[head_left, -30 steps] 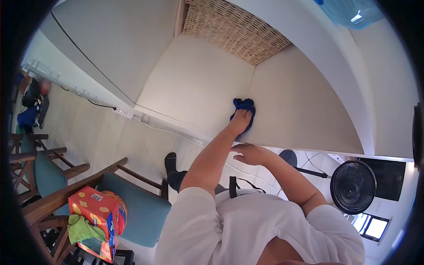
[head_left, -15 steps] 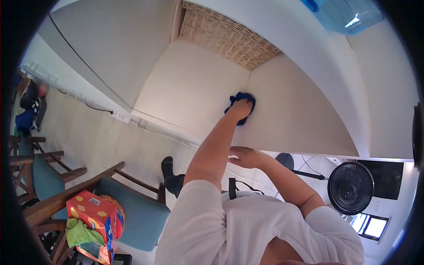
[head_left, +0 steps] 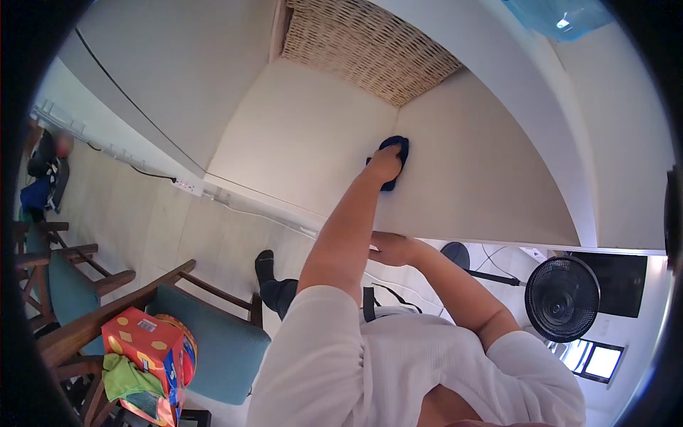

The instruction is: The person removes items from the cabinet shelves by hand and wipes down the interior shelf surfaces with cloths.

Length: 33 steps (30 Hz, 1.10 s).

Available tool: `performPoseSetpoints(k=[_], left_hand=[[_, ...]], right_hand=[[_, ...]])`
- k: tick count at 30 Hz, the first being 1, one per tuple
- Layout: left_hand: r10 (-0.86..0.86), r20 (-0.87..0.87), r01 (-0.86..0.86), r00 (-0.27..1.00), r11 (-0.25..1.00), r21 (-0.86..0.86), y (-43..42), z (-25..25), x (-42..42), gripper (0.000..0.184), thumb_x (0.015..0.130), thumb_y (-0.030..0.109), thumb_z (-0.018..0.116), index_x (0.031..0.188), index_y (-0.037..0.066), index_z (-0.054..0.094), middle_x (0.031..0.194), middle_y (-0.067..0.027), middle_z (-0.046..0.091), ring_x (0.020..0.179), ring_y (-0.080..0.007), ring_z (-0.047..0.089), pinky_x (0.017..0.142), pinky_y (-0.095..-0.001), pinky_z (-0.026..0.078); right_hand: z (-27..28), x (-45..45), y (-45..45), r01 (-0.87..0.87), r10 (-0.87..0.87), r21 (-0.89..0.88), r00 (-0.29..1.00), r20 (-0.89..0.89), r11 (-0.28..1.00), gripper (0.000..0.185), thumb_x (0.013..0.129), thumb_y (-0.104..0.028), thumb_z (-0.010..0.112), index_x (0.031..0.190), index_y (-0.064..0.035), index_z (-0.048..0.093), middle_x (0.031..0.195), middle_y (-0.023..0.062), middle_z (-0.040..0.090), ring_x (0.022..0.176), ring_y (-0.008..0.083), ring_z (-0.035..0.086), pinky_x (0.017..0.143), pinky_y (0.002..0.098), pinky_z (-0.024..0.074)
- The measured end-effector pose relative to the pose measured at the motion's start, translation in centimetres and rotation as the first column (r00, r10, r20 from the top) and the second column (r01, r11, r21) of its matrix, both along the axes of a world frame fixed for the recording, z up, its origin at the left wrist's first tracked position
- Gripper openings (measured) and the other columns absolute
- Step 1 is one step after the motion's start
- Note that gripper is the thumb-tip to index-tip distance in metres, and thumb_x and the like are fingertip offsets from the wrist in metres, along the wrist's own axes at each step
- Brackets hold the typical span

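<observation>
My left hand (head_left: 385, 164) grips a dark blue cloth (head_left: 403, 146), pressing it on the pale inner surface of a cabinet compartment (head_left: 284, 135), near the corner where two panels meet. Part of the cloth is hidden under the fingers. Close to the compartment's front edge is my right hand (head_left: 393, 249), holding nothing visible. Its thumb and fingers stand apart, and the fingertips are partly behind my left forearm. A woven wicker basket (head_left: 373, 50) sits at the back of the compartment, beyond the cloth.
A wooden chair with a teal seat (head_left: 220, 349) stands at lower left, carrying a red box (head_left: 146, 338) and a green cloth (head_left: 128, 377). A black fan (head_left: 562, 299) is at right. A white cable (head_left: 263, 222) runs along the floor. A blue translucent container (head_left: 562, 18) is at upper right.
My left hand and the blue cloth have shifted slightly deeper along the panel, toward the basket. More of the basket shows as the view tilts. My right hand stays near the edge.
</observation>
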<state>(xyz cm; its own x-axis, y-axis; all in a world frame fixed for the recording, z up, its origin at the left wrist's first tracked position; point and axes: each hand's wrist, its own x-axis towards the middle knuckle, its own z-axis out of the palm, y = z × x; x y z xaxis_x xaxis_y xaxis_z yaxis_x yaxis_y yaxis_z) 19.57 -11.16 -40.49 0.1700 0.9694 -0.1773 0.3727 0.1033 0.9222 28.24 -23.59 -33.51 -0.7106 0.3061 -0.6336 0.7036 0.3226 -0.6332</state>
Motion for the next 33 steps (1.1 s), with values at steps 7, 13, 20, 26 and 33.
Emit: performPoseSetpoints(k=[7, 13, 20, 26, 33], left_hand=[[-0.108, 0.036, 0.104, 0.993, 0.99, 0.092, -7.4, -2.4, -1.9, 0.028, 0.083, 0.011, 0.042, 0.102, -0.001, 0.058, 0.114, -0.0215, 0.056, 0.106, -0.0396, 0.051, 0.093, -0.0465, 0.039], [-0.067, -0.049, 0.071, 0.997, 0.995, 0.067, -0.2, -2.4, 0.5, 0.035, 0.085, 0.011, 0.038, 0.115, 0.003, 0.055, 0.126, -0.0155, 0.05, 0.114, -0.0386, 0.046, 0.1, -0.044, 0.036], [-0.077, -0.049, 0.08, 0.996, 0.995, 0.059, -2.8, -4.2, 0.3, 0.044, 0.083, 0.011, 0.04, 0.126, 0.005, 0.048, 0.137, -0.012, 0.041, 0.123, -0.0365, 0.038, 0.103, -0.0464, 0.033], [-0.114, -0.133, 0.119, 0.985, 0.992, 0.03, 0.4, -1.0, 0.2, 0.043, 0.083, 0.01, 0.041, 0.125, 0.003, 0.049, 0.133, -0.0183, 0.044, 0.123, -0.0373, 0.04, 0.103, -0.0445, 0.032], [-0.17, -0.129, 0.177, 0.977, 0.983, 0.048, -6.2, -3.3, -1.0, 0.039, 0.084, 0.012, 0.041, 0.121, 0.004, 0.051, 0.13, -0.0187, 0.045, 0.119, -0.0392, 0.042, 0.101, -0.0435, 0.035]], right_hand=[[-0.2, 0.1, -0.1, 0.035, -0.034, -0.028, 0.998, 0.045, 0.999, 0.043, 0.09, -0.019, 0.048, 0.129, -0.0029, 0.043, 0.129, 0.0188, 0.047, 0.122, 0.0308, 0.042, 0.104, 0.0375, 0.0304], [1.1, -1.1, 0.1, 0.024, -0.024, 0.007, 0.998, 0.054, 1.0, 0.041, 0.09, -0.019, 0.048, 0.128, -0.004, 0.045, 0.131, 0.0179, 0.046, 0.123, 0.0303, 0.041, 0.105, 0.0386, 0.0298], [-0.1, 1.4, -1.2, 0.041, -0.042, 0.137, 0.999, 0.006, 0.99, 0.036, 0.089, -0.017, 0.052, 0.124, -0.0064, 0.05, 0.124, 0.012, 0.053, 0.118, 0.027, 0.047, 0.1, 0.0352, 0.0369], [7.5, -0.9, -3.0, -0.005, 0.025, 0.41, 0.999, -0.042, 0.912, 0.034, 0.087, -0.02, 0.056, 0.118, -0.0096, 0.054, 0.123, 0.0079, 0.053, 0.114, 0.0251, 0.049, 0.098, 0.0359, 0.0393], [22.8, -2.7, -4.5, -0.259, 0.188, 0.867, 0.963, 0.195, 0.425, 0.033, 0.073, -0.026, 0.066, 0.1, -0.0082, 0.062, 0.111, 0.0062, 0.057, 0.109, 0.0225, 0.05, 0.093, 0.0405, 0.0396]])
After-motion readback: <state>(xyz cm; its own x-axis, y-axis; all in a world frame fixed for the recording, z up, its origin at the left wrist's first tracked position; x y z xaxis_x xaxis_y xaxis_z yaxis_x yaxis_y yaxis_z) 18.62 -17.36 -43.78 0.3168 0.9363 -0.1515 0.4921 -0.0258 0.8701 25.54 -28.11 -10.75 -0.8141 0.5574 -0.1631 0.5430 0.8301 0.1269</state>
